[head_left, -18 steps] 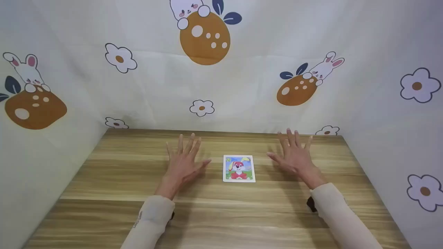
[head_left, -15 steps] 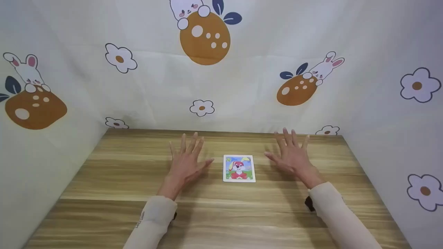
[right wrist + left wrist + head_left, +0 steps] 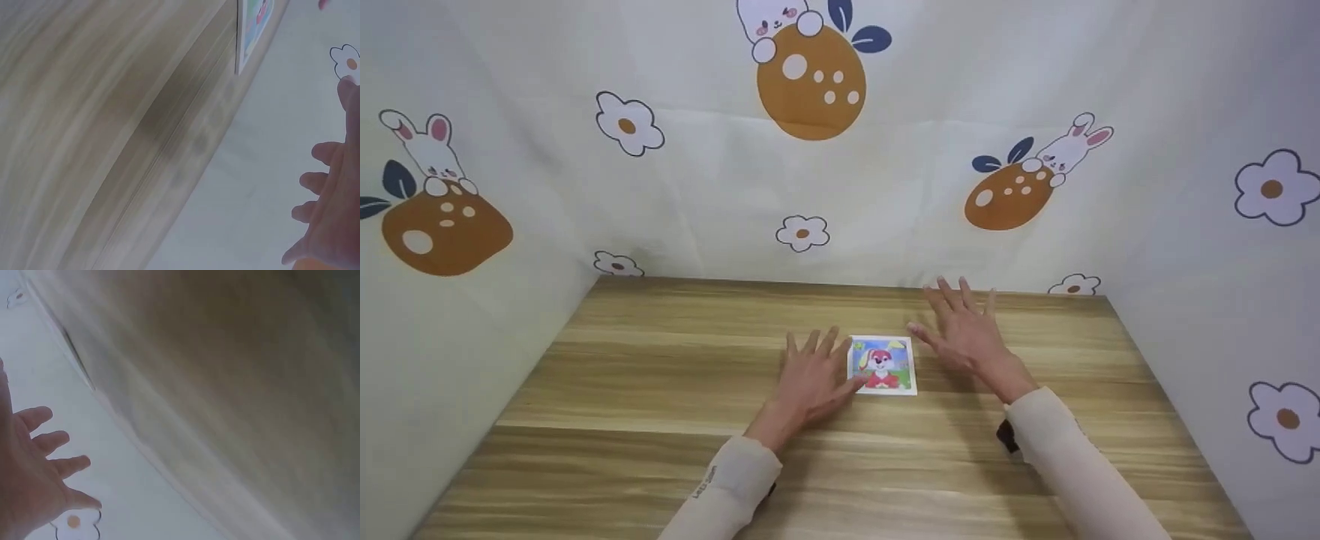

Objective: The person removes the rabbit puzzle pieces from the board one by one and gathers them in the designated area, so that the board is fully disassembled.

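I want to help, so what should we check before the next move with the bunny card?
1. Rabbit card resting on the wooden tabletop: ok.
2. Card face up: ok.
3. Left hand close to the card: ok, at its left edge.
4. Left thumb touching the card: cannot tell; they overlap in the head view.
5. Right hand touching the card: not ok, apart on its right.

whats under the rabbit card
The rabbit card lies on the wood-grain tabletop, which shows around it. Anything directly beneath the card is covered and cannot be seen.
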The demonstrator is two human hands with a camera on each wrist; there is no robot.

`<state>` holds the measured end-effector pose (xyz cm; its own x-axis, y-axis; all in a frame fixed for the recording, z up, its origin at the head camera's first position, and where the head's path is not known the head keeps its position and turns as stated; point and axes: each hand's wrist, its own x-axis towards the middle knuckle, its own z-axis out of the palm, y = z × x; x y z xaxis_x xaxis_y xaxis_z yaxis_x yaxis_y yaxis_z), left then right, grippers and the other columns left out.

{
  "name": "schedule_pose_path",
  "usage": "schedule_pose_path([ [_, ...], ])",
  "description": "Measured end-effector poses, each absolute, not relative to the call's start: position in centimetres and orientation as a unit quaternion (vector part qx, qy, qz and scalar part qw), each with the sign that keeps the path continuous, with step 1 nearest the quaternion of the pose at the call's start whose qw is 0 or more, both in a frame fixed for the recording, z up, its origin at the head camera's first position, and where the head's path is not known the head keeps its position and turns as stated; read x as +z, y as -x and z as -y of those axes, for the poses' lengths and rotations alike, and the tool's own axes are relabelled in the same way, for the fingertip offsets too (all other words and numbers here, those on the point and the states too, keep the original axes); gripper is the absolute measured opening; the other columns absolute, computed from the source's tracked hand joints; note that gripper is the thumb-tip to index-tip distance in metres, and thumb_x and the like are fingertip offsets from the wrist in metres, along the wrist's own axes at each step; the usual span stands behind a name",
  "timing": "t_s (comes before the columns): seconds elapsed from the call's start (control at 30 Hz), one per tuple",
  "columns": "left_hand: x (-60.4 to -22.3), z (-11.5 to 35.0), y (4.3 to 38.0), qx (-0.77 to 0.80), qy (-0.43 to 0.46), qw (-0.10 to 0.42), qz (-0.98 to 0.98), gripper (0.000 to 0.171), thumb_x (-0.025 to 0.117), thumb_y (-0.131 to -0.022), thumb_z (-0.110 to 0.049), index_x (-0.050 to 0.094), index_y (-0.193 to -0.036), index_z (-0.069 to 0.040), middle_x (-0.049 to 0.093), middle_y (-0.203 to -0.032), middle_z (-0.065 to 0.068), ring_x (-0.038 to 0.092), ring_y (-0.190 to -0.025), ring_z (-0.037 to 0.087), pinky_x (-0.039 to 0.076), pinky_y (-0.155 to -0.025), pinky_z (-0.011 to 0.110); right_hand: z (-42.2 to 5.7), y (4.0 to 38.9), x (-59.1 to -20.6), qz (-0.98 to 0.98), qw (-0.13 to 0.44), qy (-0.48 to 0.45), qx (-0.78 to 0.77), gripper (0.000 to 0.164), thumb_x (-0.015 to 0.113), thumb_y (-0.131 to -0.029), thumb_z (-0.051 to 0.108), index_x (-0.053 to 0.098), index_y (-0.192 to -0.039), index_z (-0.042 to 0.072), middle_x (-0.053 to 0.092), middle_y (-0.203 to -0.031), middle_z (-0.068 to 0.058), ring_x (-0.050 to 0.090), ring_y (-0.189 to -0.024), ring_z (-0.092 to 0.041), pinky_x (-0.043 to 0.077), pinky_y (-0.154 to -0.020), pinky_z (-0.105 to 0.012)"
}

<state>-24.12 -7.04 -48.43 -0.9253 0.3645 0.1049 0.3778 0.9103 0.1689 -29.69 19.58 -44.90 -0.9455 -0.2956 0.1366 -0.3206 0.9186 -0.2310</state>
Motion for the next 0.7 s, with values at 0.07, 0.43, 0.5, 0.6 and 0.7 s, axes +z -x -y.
schedule_pose_path([
  [0.07, -48.6, 6.3, 23.8, -0.103, 0.201, 0.029, 0.974, 0.072, 0.038, -0.099, -0.065, 0.046, -0.151, -0.016, 0.04, -0.159, 0.016, 0.039, -0.146, 0.04, 0.025, -0.119, 0.067, -18.9, 29.8, -44.8, 0.973, 0.027, -0.148, 0.175, 0.08, 0.037, -0.097, 0.07, 0.035, -0.157, 0.017, 0.027, -0.166, -0.014, 0.023, -0.153, -0.043, 0.008, -0.118, -0.075],
  [0.43, -48.9, 2.8, 22.4, -0.069, 0.247, -0.006, 0.966, 0.063, 0.047, -0.099, -0.059, 0.051, -0.146, -0.018, 0.044, -0.153, 0.016, 0.046, -0.139, 0.038, 0.045, -0.11, 0.056, -15.2, 30.9, -45.7, 0.909, -0.026, -0.076, 0.409, 0.056, 0.052, -0.1, 0.054, 0.065, -0.132, 0.01, 0.059, -0.132, -0.013, 0.057, -0.111, -0.027, 0.051, -0.093, -0.042],
  [0.5, -48.9, 2.4, 22.3, -0.066, 0.25, -0.012, 0.966, 0.061, 0.048, -0.098, -0.059, 0.053, -0.143, -0.018, 0.044, -0.153, 0.015, 0.047, -0.138, 0.037, 0.047, -0.107, 0.056, -14.8, 31.1, -46.1, 0.902, -0.029, -0.074, 0.424, 0.051, 0.056, -0.099, 0.049, 0.068, -0.127, 0.008, 0.063, -0.127, -0.012, 0.058, -0.106, -0.025, 0.051, -0.087, -0.038],
  [0.6, -48.9, 1.9, 22.2, -0.054, 0.251, -0.026, 0.966, 0.061, 0.047, -0.098, -0.06, 0.052, -0.143, -0.018, 0.042, -0.155, 0.015, 0.046, -0.137, 0.036, 0.048, -0.103, 0.056, -14.2, 31.4, -46.8, 0.889, -0.034, -0.076, 0.45, 0.04, 0.062, -0.099, 0.039, 0.071, -0.122, 0.008, 0.068, -0.121, -0.011, 0.06, -0.1, -0.022, 0.051, -0.079, -0.03],
  [0.7, -48.7, 1.6, 22.1, -0.033, 0.248, -0.047, 0.967, 0.066, 0.046, -0.097, -0.064, 0.047, -0.147, -0.021, 0.037, -0.159, 0.015, 0.042, -0.141, 0.036, 0.047, -0.104, 0.058, -13.6, 31.7, -47.6, 0.875, -0.042, -0.079, 0.477, 0.03, 0.066, -0.098, 0.027, 0.073, -0.118, 0.006, 0.072, -0.115, -0.01, 0.062, -0.097, -0.022, 0.05, -0.075, -0.025],
])
